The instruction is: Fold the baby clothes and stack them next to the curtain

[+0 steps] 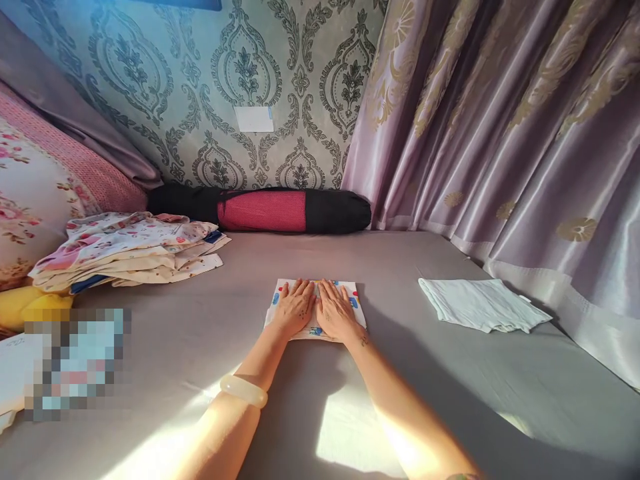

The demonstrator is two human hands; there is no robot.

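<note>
A folded white cloth (273, 327) with a colourful print lies flat on the grey sheet in front of me. Pressed flat on its left half is my left hand (295, 308), fingers stretched forward. My right hand (334, 309) rests beside it on the right half, also flat, its fingers pointing away from me. The two hands nearly touch at the thumbs. Both cover most of the cloth's middle, so its folds there are hidden. A pale bangle (243, 391) sits on my left forearm.
Left stands a stack of folded printed clothes (135, 247), near a yellow item (35, 307) and a blurred-out object (83, 367). Right lies a folded white garment (483, 305). A black and red rolled bag (263, 211) lies along the wall; curtains (500, 133) hang at right.
</note>
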